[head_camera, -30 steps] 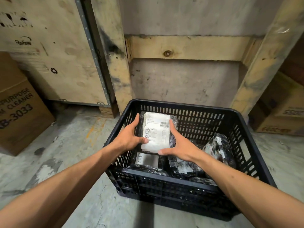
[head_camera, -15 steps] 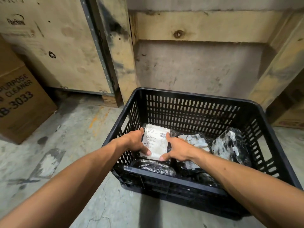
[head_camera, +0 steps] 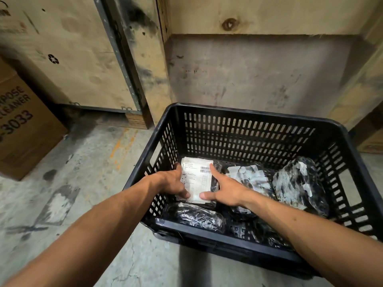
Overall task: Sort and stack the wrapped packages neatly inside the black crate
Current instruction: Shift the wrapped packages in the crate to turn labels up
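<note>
A black slatted crate (head_camera: 244, 117) stands on the concrete floor. Low in its far left corner lies a labelled package (head_camera: 198, 179), white label up. My left hand (head_camera: 173, 182) grips its left edge and my right hand (head_camera: 222, 188) presses its right edge, thumb on the near corner. Two wrapped packages lie to the right: a pale taped package (head_camera: 249, 177) in the middle and a bulky black-and-white package (head_camera: 298, 185) against the right wall. A glossy black package (head_camera: 196, 216) rests by the near wall. More dark packages lie under my right forearm, partly hidden.
A cardboard box (head_camera: 22, 129) stands on the floor at the left. Plywood crates (head_camera: 68, 48) and a wooden frame (head_camera: 269, 15) back the scene against a concrete wall. Another carton (head_camera: 371, 139) sits at the right edge.
Both hands have lowered the labelled package from above the rim down into the crate's far left corner. The camera has tilted lower and closer.
</note>
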Available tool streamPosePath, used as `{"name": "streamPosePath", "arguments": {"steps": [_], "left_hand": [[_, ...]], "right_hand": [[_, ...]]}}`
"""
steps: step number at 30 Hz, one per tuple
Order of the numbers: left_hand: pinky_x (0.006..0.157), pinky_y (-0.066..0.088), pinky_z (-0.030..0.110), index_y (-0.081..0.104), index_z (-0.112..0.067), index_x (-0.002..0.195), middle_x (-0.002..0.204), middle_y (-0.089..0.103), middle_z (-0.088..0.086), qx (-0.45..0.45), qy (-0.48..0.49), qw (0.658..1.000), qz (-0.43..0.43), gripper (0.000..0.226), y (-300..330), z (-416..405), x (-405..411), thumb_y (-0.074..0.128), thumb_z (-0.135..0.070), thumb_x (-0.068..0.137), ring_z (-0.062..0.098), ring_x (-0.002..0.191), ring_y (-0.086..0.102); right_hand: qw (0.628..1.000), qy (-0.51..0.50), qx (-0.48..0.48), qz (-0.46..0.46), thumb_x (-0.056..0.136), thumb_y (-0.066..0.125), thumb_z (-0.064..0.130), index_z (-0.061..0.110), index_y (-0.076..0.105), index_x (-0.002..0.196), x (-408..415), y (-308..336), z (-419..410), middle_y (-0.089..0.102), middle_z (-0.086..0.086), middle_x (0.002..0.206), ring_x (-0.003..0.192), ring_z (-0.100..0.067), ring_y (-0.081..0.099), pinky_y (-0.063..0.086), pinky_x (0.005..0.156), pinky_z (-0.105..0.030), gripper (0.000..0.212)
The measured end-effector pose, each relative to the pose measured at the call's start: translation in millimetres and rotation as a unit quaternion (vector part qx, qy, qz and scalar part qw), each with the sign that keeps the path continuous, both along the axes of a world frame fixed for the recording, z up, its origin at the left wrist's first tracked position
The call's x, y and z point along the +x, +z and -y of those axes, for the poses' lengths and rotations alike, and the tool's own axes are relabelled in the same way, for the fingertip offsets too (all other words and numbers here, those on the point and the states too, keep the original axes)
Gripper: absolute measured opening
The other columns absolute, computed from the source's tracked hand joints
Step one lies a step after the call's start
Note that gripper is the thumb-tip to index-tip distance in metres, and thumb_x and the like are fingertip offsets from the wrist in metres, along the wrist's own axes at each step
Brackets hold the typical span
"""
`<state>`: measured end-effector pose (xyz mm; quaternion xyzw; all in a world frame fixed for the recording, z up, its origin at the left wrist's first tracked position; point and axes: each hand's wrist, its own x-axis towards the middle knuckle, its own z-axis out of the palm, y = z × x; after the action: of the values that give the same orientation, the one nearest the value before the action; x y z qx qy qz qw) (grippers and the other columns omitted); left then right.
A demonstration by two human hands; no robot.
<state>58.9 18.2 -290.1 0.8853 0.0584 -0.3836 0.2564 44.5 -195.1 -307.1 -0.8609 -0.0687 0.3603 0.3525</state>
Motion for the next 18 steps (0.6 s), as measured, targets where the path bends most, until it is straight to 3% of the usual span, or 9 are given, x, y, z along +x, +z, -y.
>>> {"name": "streamPosePath", "arguments": {"steps": [5,9,12,15,18], "left_hand": [[0.123,0.024,0.045,-0.023,-0.013,0.157,0.159,0.036,0.006,-0.014,0.005,1.000,-0.025,0.125,3,2,-2,0.078,-0.017,0.083,0.032,0.143,0.038],[0.124,0.013,0.051,-0.030,-0.029,0.153,0.167,0.016,0.014,0.005,-0.032,0.998,-0.055,0.120,4,3,-4,0.064,-0.035,0.080,0.037,0.152,0.016],[0.123,0.015,0.055,-0.041,-0.041,0.143,0.168,-0.001,0.017,0.043,-0.071,0.995,-0.047,0.136,0,2,-2,0.077,-0.033,0.076,0.039,0.153,0.014],[0.123,0.016,0.057,-0.044,-0.043,0.139,0.167,0.005,0.021,0.036,-0.069,0.996,-0.036,0.149,-4,0,1,0.089,-0.028,0.072,0.041,0.151,0.017],[0.123,0.014,0.057,-0.042,-0.042,0.142,0.166,0.011,0.022,0.008,-0.053,0.998,-0.034,0.160,-4,1,7,0.096,-0.033,0.062,0.040,0.152,0.014]], "right_hand": [[0.998,-0.053,0.034,-0.024,0.087,0.080,0.035,0.034,-0.025,0.157,-2,-2,-2,0.043,0.005,0.159,0.137,-0.019,0.047,0.031,0.110,-0.025,0.127],[0.994,-0.090,0.056,-0.040,0.088,0.080,0.032,0.039,-0.024,0.157,-1,-4,-2,0.051,0.007,0.153,0.119,-0.010,0.049,0.034,0.099,-0.022,0.125],[0.993,-0.082,0.069,-0.053,0.089,0.079,0.032,0.045,-0.026,0.154,-1,-5,-1,0.045,0.008,0.158,0.132,-0.014,0.047,0.032,0.107,-0.025,0.124],[0.991,-0.064,0.087,-0.077,0.086,0.081,0.034,0.046,-0.034,0.150,-1,-7,-2,0.035,0.005,0.163,0.148,-0.021,0.035,0.023,0.120,-0.040,0.132],[0.989,-0.059,0.106,-0.082,0.085,0.082,0.035,0.046,-0.042,0.144,-1,-14,-5,0.031,0.003,0.165,0.151,-0.024,0.029,0.018,0.121,-0.044,0.138]]}}
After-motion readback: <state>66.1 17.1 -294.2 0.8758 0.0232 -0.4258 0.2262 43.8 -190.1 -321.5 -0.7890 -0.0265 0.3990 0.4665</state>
